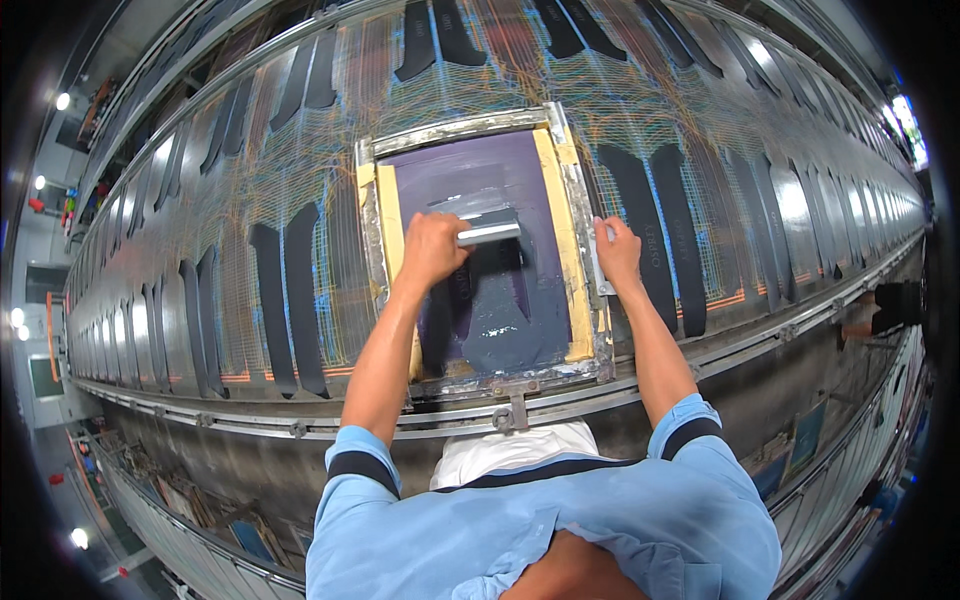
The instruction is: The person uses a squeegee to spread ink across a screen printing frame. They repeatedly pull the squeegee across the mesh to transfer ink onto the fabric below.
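Observation:
A screen-printing frame [366,218] with a worn metal rim lies on the long table in front of me. Yellowish tape borders its purple mesh [540,190], and dark grey wet ink [515,335] is spread over the middle and near part. My left hand [435,250] is closed round the left end of a squeegee [492,232] with a silvery edge, over the middle of the mesh. At the frame's right side, my right hand [618,250] is closed on a pale metal side handle [601,262]; its fingers partly hide the grip.
Dark cut fabric pieces [301,300] lie in rows along the table [235,350], which is crossed by coloured lines. A metal rail [330,424] with small stops runs along its near edge. Another dark pair [637,225] lies just right of the frame.

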`<state>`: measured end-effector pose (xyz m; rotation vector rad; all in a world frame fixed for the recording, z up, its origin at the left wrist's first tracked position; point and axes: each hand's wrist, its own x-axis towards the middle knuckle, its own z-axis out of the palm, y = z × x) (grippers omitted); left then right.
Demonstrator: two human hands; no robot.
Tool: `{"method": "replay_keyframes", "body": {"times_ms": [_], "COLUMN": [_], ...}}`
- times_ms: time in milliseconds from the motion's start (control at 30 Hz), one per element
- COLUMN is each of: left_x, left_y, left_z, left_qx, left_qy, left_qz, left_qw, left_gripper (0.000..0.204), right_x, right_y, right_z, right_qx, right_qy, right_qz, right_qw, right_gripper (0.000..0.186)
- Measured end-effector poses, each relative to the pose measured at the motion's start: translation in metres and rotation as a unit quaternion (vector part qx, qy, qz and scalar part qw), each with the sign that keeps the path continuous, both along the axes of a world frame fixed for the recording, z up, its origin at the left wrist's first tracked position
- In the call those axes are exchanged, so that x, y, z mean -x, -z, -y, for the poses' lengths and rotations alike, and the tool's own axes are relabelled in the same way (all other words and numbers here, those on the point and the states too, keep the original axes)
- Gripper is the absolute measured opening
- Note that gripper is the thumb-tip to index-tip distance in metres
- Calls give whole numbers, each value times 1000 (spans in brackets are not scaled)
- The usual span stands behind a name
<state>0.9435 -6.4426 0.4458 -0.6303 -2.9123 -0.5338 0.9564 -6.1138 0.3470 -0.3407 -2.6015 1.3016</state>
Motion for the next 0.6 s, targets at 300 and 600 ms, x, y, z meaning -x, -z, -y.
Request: {"method": "replay_keyframes", "body": {"times_ms": [300,600], "left_x": [-90,-213], "left_y": [27,-4], "left_z": [-21,70], "left_qx": [-45,-21], "left_qy": [-22,-73], "left_qz": [-42,-35], "left_qw": [998,996], "left_gripper": [41,46], "right_x": [9,-4], "right_y": [-39,-48], "right_z": [-10,109], "right_qx": [-10,34], "right_qy": [-14,-33], "right_qz": [7,12], "right_qw": [1000,999], "right_gripper": [30,33]}}
